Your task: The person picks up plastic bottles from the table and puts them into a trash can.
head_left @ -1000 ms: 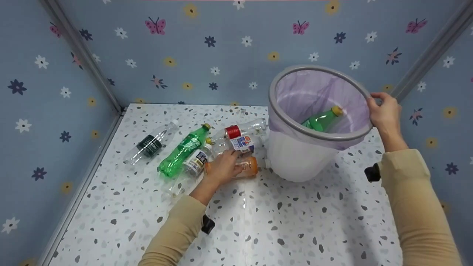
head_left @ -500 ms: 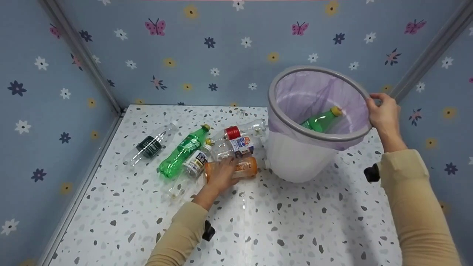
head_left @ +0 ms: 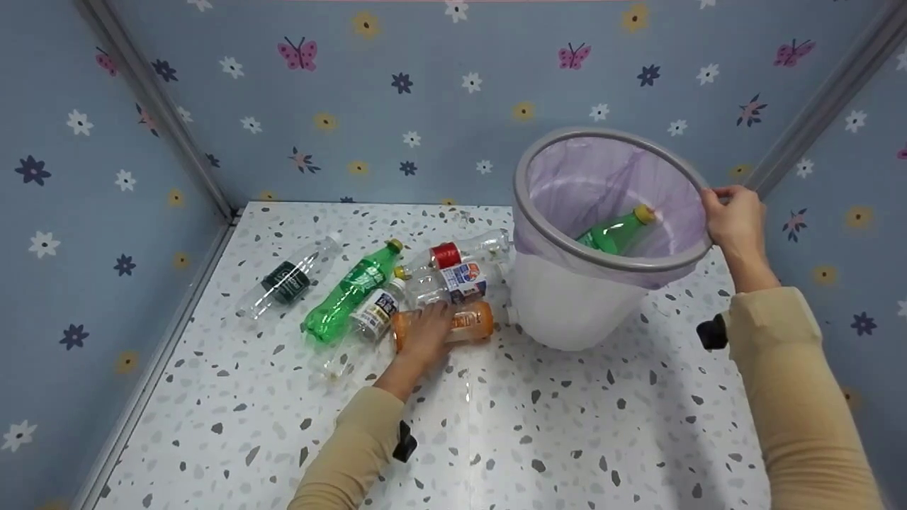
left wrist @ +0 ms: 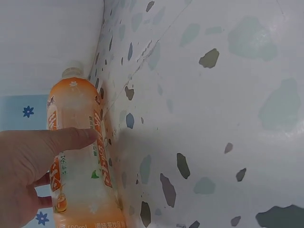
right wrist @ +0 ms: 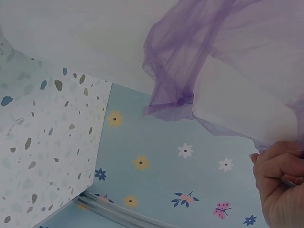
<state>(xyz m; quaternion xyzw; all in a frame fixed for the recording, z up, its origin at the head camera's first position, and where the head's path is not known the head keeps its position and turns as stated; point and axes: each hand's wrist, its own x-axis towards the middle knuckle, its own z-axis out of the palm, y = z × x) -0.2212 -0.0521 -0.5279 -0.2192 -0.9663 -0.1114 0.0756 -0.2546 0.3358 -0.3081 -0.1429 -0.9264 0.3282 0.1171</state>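
Note:
In the head view my left hand (head_left: 421,340) lies over an orange-labelled drink bottle (head_left: 471,322) on its side. The left wrist view shows the thumb (left wrist: 76,137) across the label and other fingers on the far side, gripping it. My right hand (head_left: 737,227) pinches the grey rim of a white trash bin (head_left: 567,312), which leans towards me. A purple liner (right wrist: 175,61) hangs over its wall in the right wrist view. Inside the bin, a green bottle (head_left: 615,232) with a yellow cap rests against the liner.
Close to the left hand lie a white-labelled bottle (head_left: 379,308), a green bottle (head_left: 351,294) and a blue-and-white-labelled bottle (head_left: 464,278). A red-labelled bottle (head_left: 446,253) is behind, a dark-labelled one (head_left: 287,281) farther left. Patterned walls (head_left: 439,106) enclose the speckled table (head_left: 567,439).
My left hand has drawn slightly back towards me and settled lower over the orange-labelled bottle, uncovering the blue-and-white label. The right hand shifts slightly on the rim; the bin stays tilted.

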